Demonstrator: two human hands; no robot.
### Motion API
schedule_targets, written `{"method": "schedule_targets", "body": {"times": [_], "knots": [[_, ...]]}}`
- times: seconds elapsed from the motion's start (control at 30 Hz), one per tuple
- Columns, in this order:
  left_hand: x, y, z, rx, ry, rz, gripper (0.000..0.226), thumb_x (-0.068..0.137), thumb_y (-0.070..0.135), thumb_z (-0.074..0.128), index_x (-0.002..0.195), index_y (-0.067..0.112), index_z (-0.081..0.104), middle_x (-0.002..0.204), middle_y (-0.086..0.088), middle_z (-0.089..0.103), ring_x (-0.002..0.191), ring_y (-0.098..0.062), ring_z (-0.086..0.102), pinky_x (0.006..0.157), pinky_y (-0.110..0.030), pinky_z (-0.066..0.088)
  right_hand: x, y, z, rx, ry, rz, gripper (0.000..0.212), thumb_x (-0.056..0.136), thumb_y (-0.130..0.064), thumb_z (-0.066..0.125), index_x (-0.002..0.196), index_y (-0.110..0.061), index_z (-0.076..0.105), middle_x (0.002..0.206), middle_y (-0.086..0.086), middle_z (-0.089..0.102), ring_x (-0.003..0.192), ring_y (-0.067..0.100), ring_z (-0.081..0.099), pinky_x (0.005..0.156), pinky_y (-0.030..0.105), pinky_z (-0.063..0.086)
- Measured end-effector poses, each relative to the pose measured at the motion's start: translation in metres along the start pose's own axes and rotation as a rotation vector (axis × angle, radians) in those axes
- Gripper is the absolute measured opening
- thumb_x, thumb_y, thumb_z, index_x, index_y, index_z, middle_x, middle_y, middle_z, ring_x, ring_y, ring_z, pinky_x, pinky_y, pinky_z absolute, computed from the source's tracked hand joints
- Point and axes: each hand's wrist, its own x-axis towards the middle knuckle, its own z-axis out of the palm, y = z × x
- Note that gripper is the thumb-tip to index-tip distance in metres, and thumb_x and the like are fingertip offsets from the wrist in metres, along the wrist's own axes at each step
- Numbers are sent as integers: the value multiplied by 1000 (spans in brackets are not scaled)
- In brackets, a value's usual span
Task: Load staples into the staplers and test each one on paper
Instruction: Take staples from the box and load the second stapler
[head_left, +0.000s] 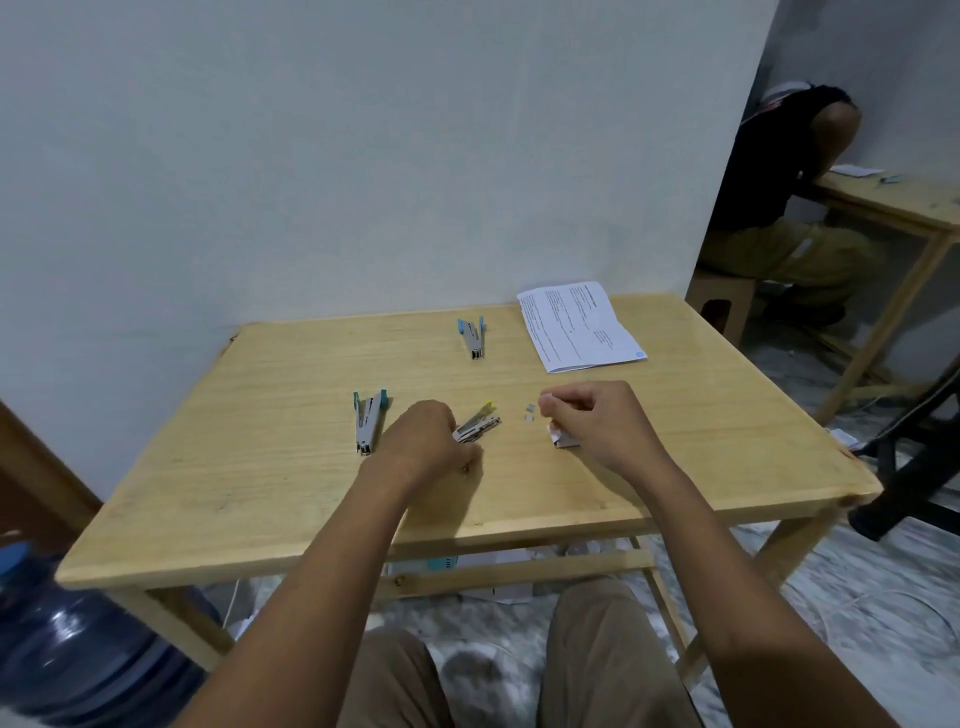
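The yellow-tipped stapler (478, 423) lies open on the surface (260, 467), just right of the teal stapler (370, 420), with your left hand (431, 439) closed around its near end. Your right hand (592, 421) pinches something small at the fingertips, probably a staple strip, beside loose staple pieces (529, 413) and a small staple box (563, 440). Hold the body steady and level, then seat the strip legs-down in the open channel before closing it. The paper (579, 325) waits further back for testing
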Motion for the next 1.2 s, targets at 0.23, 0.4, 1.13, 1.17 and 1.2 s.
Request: {"method": "schedule_targets", "body": {"times": [0.23,0.4,1.13,1.17,1.2], "knots": [[4,-1,3,-24,52,-1,22,85,31,67,89,11,75,84,-7,70,77,-23,67,64,-33,55,-4,-1,13,80,-76,46,19,91,-24,72,109,-21,76,77,-14,71,68,0,60,67,21,50],[8,-11,-4,-329,10,-11,28,92,27,62,79,6,76,75,-9,72,59,-16,58,56,-25,45,1,-2,18,143,-84,94,27,94,-27,67,120,-23,71,80,-16,64,71,6,66,78,29,57],[-15,-9,14,-1342,-288,-253,25,97,16,58,109,-6,62,72,-7,50,47,-12,40,37,-21,29,7,3,43,363,-152,313,23,98,-16,60,120,-14,69,72,-1,46,66,11,48,82,34,60],[-15,-9,15,-1348,-290,-256,24,97,16,58,107,-5,62,72,-7,50,47,-12,40,37,-21,29,7,4,43,355,-150,308,23,98,-17,60,120,-15,69,70,-1,45,67,11,48,82,34,60],[-14,-9,16,-1354,-293,-259,23,97,16,58,106,-5,62,71,-7,51,47,-12,40,37,-21,28,7,4,43,347,-148,300,24,98,-17,61,120,-16,69,70,-1,44,67,11,48,82,35,60]]}}
